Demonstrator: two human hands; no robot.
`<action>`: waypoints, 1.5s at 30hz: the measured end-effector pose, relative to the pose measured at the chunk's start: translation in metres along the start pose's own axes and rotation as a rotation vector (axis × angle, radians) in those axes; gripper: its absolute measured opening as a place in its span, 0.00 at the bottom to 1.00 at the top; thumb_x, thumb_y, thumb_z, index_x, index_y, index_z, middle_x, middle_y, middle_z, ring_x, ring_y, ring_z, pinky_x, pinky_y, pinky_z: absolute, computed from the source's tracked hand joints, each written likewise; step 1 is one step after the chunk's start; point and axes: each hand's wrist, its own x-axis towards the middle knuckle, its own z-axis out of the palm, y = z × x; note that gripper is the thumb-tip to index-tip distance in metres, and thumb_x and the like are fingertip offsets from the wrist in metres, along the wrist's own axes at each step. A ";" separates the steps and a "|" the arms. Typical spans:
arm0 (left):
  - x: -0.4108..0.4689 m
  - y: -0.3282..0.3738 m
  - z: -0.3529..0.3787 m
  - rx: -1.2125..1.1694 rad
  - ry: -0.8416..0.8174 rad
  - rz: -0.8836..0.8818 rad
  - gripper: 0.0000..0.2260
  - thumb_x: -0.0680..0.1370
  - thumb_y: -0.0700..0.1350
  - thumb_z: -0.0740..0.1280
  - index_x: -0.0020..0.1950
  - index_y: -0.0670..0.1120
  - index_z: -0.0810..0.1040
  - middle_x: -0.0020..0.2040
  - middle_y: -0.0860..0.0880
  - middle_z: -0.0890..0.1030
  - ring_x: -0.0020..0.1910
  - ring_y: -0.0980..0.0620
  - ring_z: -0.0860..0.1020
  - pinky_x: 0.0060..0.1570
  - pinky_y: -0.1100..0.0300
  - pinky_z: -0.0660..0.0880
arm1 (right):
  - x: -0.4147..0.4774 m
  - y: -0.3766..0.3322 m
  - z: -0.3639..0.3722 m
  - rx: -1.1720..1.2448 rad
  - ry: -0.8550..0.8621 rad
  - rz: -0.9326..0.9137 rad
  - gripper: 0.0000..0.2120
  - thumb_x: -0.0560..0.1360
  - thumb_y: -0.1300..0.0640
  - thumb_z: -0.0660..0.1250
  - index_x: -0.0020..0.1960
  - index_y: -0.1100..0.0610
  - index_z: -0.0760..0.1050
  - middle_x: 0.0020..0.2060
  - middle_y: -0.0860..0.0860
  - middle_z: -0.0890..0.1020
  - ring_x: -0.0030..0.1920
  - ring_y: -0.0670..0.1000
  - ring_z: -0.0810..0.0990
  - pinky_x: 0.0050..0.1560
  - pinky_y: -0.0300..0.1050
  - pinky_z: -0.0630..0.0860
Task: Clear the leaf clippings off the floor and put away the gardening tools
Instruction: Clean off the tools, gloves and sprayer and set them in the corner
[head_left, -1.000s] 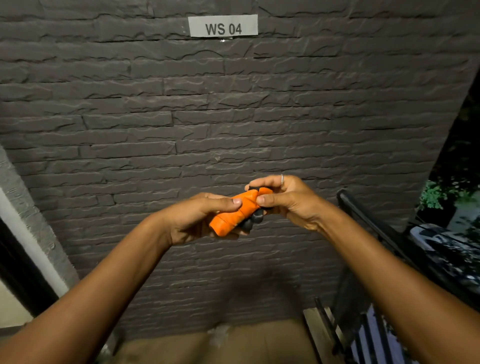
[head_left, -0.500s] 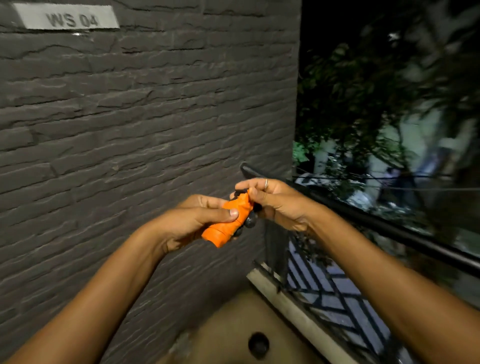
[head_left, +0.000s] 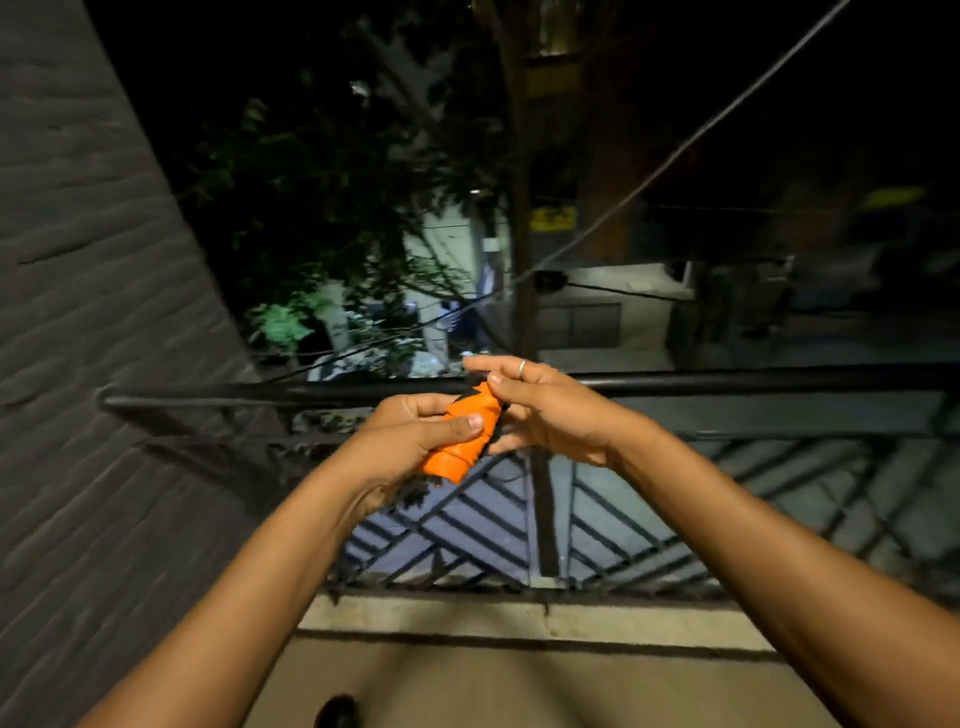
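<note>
Ribbed orange tool handle (head_left: 460, 439) in left hand (head_left: 400, 441)

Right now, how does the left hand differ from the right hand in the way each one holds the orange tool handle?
The left hand wraps around the lower body of the orange ribbed tool handle, thumb pressed across it; the right hand only pinches the upper end with its fingertips. The right hand wears a thin ring; no ring shows on the left hand. Both touch the same handle, in front of the black metal balcony railing.

Two hands: left hand (head_left: 400, 441), right hand (head_left: 550, 410), one orange tool (head_left: 462, 436), one ring (head_left: 522, 368), one railing (head_left: 727, 384), one floor drain (head_left: 336, 713).
</note>
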 end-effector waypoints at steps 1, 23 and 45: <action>0.010 0.003 0.021 -0.006 -0.032 0.006 0.20 0.68 0.45 0.76 0.58 0.40 0.83 0.52 0.35 0.85 0.45 0.43 0.82 0.39 0.57 0.80 | -0.012 0.001 -0.016 -0.009 0.068 -0.007 0.15 0.84 0.53 0.60 0.71 0.46 0.72 0.62 0.50 0.77 0.62 0.56 0.81 0.51 0.53 0.83; 0.118 -0.024 0.640 0.112 -0.796 -0.005 0.14 0.77 0.39 0.74 0.62 0.43 0.81 0.49 0.46 0.88 0.44 0.52 0.86 0.38 0.59 0.81 | -0.453 0.049 -0.409 0.227 1.227 -0.008 0.16 0.84 0.50 0.61 0.70 0.52 0.75 0.60 0.54 0.84 0.59 0.54 0.83 0.60 0.57 0.80; 0.306 -0.093 1.020 0.397 -1.249 -0.045 0.23 0.67 0.54 0.78 0.59 0.47 0.85 0.48 0.47 0.86 0.53 0.46 0.83 0.54 0.51 0.79 | -0.590 0.127 -0.717 0.655 1.594 -0.095 0.25 0.70 0.57 0.75 0.63 0.68 0.78 0.54 0.63 0.83 0.49 0.58 0.84 0.53 0.53 0.83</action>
